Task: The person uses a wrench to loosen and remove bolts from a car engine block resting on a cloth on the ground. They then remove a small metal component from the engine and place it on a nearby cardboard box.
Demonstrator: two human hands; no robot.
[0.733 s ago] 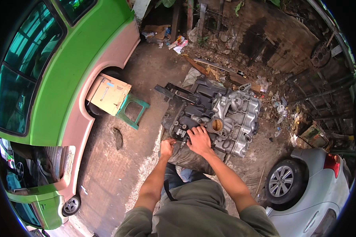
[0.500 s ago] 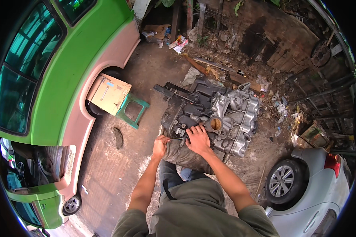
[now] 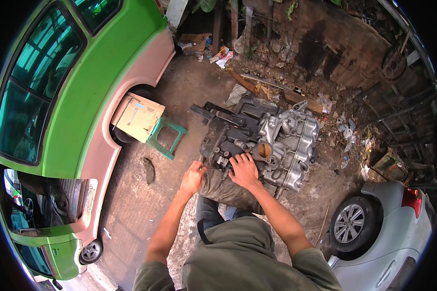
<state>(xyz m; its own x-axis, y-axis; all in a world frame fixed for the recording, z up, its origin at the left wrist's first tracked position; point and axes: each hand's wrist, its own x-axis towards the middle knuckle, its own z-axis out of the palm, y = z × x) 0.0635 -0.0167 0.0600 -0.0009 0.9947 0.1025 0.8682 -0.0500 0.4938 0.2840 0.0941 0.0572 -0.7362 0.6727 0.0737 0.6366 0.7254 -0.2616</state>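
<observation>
From where I'm standing, the left hand (image 3: 193,177) is gripping one end of a thin metal tool (image 3: 214,169), its fingers curling closed around it, while the tool's far end is reaching the near left part of the engine (image 3: 257,135). The right hand (image 3: 244,169) is resting on the engine, just beside the round opening (image 3: 264,151); I can't tell whether its fingers are gripping anything. The engine is sitting right before the person, and a green stool (image 3: 180,141) is standing off to the left.
</observation>
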